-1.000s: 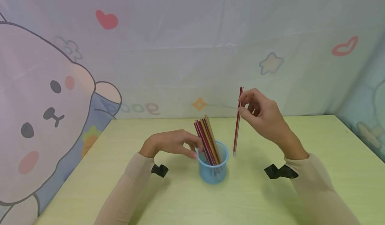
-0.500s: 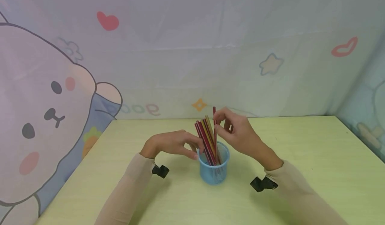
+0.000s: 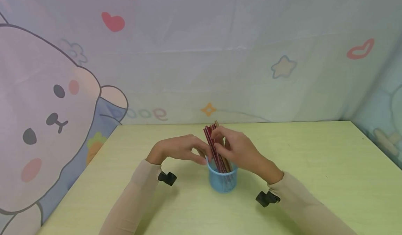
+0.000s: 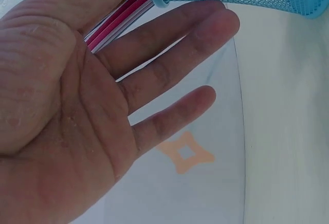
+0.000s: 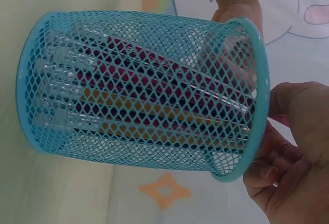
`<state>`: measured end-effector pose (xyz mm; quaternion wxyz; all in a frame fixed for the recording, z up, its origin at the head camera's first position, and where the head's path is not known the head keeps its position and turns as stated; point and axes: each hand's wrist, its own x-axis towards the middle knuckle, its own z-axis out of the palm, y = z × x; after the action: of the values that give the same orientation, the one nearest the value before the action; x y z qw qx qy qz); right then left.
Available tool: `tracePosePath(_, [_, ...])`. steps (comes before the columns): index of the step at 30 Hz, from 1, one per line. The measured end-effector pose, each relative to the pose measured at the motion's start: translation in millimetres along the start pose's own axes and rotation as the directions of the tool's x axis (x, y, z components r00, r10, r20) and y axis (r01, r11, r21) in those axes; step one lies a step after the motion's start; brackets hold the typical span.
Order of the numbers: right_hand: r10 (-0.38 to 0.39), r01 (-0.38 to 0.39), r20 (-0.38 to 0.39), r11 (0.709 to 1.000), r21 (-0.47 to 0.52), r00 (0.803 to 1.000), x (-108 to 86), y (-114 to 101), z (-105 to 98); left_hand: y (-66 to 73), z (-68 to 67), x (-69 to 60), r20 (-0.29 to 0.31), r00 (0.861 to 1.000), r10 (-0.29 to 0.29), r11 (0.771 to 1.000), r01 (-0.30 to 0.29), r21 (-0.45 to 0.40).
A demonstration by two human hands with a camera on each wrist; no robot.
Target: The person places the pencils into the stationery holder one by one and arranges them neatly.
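Note:
A light blue mesh pencil holder [image 3: 223,182] stands upright on the table, with several red, dark and yellow pencils [image 3: 209,139] leaning in it. My left hand [image 3: 180,148] holds its rim at the left side with thumb and index finger. In the left wrist view the other fingers [image 4: 164,75] stretch out below the rim. My right hand [image 3: 240,149] is over the holder, thumb and fingertips pinching a red pencil among the bunch. The right wrist view shows this hand [image 5: 303,152] just past the rim; most of the pinched pencil is hidden.
The pale yellow-green table [image 3: 314,179] spreads around the holder. Behind it hangs a printed cloth [image 3: 188,71] with a bear, hearts and stars. A black wrist camera [image 3: 167,178] is strapped to the left wrist and another wrist camera [image 3: 267,198] to the right.
My right hand has brought a red pencil from the right of the holder leftward and down into it, among the others. The left hand has stayed at the rim.

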<state>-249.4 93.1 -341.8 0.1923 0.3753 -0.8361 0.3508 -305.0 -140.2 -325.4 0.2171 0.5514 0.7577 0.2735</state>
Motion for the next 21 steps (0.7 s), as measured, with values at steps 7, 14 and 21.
tracePosePath(7, [0.004,-0.003,0.021,0.999,-0.052,1.000,-0.2,1.3,0.7,-1.2,-1.3,-0.6,-0.006,1.000,0.000,1.000,0.000,0.008])
tracePosePath(14, [-0.021,0.022,0.026,0.999,-0.027,0.999,0.7,12.8,-17.2,-2.2,-2.8,-1.5,-0.017,1.000,-0.011,1.000,0.012,0.021])
tracePosePath(21, [0.074,-0.074,0.113,0.997,0.001,0.991,-1.9,24.9,-44.9,-2.4,-6.6,-8.2,-0.041,0.999,-0.031,0.999,0.032,0.030])
